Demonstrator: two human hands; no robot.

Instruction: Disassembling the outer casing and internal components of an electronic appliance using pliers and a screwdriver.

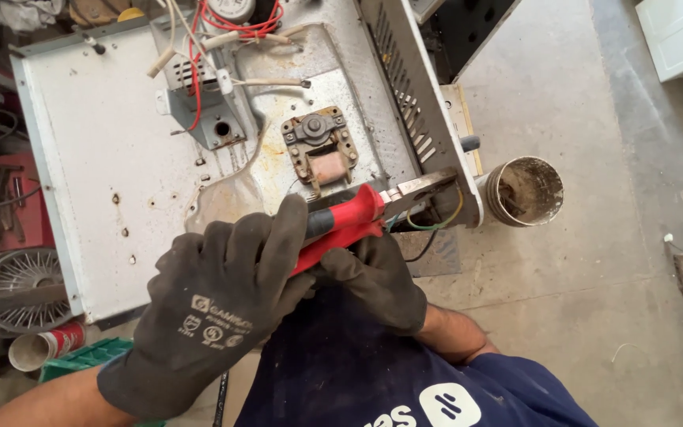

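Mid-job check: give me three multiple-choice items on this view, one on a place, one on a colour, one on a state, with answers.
1. Where do the pliers' metal tips sit?
A. at the appliance casing's right edge, by the wires
B. inside the tin can
C. on the floor

2. What colour are the plier handles?
A. yellow
B. red
C. green

3. How are the hands dressed?
A. bare
B. only one gloved
C. both in dark gloves

Answers: 1 A, the tips meet the wires at the casing edge. 2 B, red grips show between the fingers. 3 C, the left hand and right hand both wear dark gloves.
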